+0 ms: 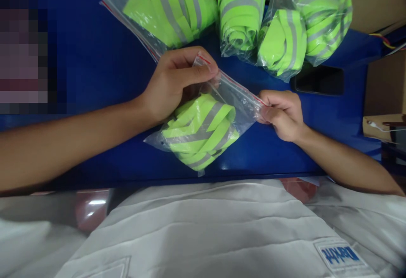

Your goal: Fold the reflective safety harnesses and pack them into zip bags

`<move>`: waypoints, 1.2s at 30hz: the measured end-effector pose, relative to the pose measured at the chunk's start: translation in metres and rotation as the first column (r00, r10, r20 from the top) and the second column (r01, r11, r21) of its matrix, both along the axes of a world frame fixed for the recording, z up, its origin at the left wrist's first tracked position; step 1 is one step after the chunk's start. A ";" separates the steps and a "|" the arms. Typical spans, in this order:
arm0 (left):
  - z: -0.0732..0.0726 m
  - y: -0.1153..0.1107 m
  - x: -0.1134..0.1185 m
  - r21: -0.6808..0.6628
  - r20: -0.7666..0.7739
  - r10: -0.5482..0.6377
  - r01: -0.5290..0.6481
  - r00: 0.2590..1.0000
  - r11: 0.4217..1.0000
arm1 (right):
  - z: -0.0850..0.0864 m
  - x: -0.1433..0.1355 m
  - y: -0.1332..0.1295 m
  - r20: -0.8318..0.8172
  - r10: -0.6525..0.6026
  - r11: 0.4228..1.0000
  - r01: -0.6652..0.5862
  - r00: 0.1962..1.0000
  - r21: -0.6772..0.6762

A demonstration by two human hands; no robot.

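Note:
A clear zip bag (pixel 242 100) with a red-lined seal is stretched between my two hands above the blue table. Inside its lower part lies a bundle of neon-yellow straps (pixel 203 132) with grey reflective stripes. My left hand (pixel 182 75) is closed, its thumb and fingers pinching the left part of the zip edge, where a corner sticks up. At the other end of the seal, my right hand (pixel 282 113) pinches the right corner between thumb and fingers. Whether the seal is fully pressed together I cannot tell.
Several filled bags of the same straps lie along the back, among them a large bag (pixel 171 11) and a rolled bundle (pixel 237 15). A black phone (pixel 319 80) lies on the blue table (pixel 104 151) at the right. Cardboard (pixel 385 87) stands at the right edge.

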State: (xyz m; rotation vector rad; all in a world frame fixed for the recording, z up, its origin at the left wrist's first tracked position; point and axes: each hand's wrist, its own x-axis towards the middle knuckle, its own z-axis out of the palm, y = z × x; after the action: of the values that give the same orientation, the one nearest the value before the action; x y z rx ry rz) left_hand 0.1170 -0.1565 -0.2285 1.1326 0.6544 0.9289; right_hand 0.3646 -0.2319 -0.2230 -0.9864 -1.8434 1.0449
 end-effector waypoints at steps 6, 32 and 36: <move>0.003 0.000 0.000 -0.014 -0.016 0.008 -0.008 1.000 1.000 | 0.004 -0.001 0.001 0.078 -0.002 0.999 -0.001 0.997 0.034; -0.008 0.000 0.000 0.123 -0.033 -0.081 0.085 0.996 0.989 | -0.007 -0.005 -0.002 0.018 -0.276 0.960 0.275 0.961 0.060; -0.006 -0.001 0.003 0.058 -0.014 -0.033 0.034 0.999 0.998 | -0.008 -0.008 -0.002 0.033 -0.308 0.946 0.302 0.951 0.113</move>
State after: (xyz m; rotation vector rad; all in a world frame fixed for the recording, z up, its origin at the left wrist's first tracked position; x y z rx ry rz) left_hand 0.1200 -0.1570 -0.2346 1.1985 0.6204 0.9181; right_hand 0.3564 -0.2336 -0.2312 -1.1974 -1.6987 0.7325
